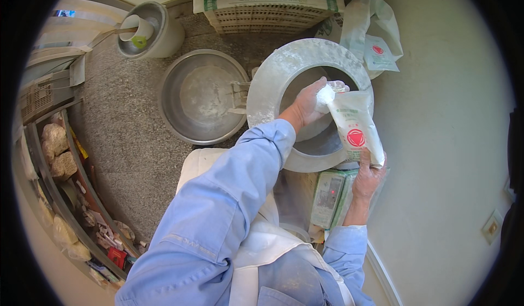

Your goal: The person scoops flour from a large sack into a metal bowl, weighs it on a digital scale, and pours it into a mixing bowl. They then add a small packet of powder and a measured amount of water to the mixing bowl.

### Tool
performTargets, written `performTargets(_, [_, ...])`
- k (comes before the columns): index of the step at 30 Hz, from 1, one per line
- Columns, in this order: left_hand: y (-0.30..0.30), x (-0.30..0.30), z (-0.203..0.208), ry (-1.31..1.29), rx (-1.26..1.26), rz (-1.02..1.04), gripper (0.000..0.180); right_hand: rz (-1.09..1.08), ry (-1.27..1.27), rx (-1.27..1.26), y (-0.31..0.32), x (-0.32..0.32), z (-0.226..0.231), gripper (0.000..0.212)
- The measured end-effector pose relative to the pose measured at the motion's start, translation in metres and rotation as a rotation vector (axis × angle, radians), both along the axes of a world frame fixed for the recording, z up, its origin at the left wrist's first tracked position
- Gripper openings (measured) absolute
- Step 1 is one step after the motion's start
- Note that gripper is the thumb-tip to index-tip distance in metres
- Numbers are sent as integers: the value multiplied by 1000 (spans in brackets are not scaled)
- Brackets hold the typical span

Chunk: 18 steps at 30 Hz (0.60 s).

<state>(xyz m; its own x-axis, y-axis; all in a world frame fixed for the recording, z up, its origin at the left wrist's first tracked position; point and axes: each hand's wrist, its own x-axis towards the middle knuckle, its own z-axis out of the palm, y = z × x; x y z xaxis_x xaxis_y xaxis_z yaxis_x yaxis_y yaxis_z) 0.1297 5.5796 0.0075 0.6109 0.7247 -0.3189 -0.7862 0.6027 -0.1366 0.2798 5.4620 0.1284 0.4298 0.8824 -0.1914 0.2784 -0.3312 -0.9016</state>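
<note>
My left hand [310, 103] is cupped palm-up at the mouth of a white plastic bag, with a heap of white powder [326, 98] in it. The tips of its fingers are dusted white. My right hand [369, 177] grips the lower end of the bag [356, 125], which tilts toward my left hand and bears a red mark. Both hands are over a round metal vessel [264, 96] with a wide, flat, powder-dusted rim. Its inside is partly hidden by my left hand and the bag.
Left of the vessel stands a wide metal basin [188, 126]. Farther left is a bucket [172, 38] with a bowl and cup on top. A plastic crate [262, 18] sits at the back. A green-edged box [329, 197] with a red light stands near my right forearm, by the wall [436, 142].
</note>
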Motion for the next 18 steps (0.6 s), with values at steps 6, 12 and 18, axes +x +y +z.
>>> performTargets(6, [0, 3, -12, 29, -24, -4, 42, -180, 383, -42, -6, 0, -10, 35])
performTargets(12, [1, 15, -67, 305, -269, 63, 35, -263, 562, 41, -15, 4, -14, 39])
performTargets(18, [9, 45, -140, 1622, -771, -319, 59, -344, 609, 146, -32, 21, -16, 40])
